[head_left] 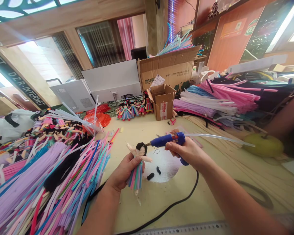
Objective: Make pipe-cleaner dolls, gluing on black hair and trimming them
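My left hand [124, 173] is closed around a small doll [138, 163] made of pipe cleaners, with black hair, cream arms and a striped pastel skirt. My right hand [188, 151] grips a blue hot glue gun [168, 140]. Its nozzle points left at the doll's head, almost touching the black hair. A clear glue stick [215, 137] sticks out of the gun's back to the right. The gun's black cord [176, 202] runs down across the yellow table [161, 195]. Two small black pieces [154, 173] lie on a white patch below the gun.
Heaps of coloured pipe cleaners [39, 189] fill the left; more pink and purple ones [218, 98] lie at the right. Finished dolls [131, 111] stand at the back beside a small cardboard box [163, 101] and a larger box [169, 68]. A green apple [263, 145] sits right.
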Tool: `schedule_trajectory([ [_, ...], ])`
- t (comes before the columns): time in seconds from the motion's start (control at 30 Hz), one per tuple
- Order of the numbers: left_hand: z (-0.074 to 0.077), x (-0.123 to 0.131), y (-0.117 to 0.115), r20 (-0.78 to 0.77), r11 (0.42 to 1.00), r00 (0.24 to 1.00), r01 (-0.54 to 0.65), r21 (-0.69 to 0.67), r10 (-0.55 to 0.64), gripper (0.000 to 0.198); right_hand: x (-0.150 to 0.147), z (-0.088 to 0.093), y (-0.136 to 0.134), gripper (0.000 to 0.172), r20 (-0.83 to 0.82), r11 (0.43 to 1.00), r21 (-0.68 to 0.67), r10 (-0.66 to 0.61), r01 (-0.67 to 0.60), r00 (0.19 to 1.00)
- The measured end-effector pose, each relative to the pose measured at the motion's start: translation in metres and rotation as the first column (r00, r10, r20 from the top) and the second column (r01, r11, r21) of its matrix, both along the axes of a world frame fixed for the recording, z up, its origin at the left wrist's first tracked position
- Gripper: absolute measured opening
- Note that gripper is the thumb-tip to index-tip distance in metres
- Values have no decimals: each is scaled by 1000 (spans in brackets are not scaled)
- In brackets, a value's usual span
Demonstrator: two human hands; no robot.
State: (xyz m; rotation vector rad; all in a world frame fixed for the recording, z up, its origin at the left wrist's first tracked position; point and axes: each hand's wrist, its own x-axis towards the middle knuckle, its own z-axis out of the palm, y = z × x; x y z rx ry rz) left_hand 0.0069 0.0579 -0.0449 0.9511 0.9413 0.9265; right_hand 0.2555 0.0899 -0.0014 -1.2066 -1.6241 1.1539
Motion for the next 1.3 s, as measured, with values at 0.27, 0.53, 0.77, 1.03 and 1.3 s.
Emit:
schedule_trajectory([
  [0.27,0,0,-1,-18,1000,1000,9,17,-8,40,0,14,-9,26,83,997,70,3,-9,997],
  [0.53,1,0,6,38,992,991,-128,13,128,40,3,-7,3,32,242,984,67,-174,162,955],
  [0.77,3,0,9,90,976,972,-217,-17,218,51,2,-31,17,36,361,954,80,-297,288,884],
  [1.03,10,4,6,86,965,962,-258,-35,260,51,-16,-49,17,32,520,956,236,-277,176,808],
  [1.3,6,4,8,92,965,961,-259,-31,261,50,-13,-47,14,31,614,967,213,-242,138,751],
])
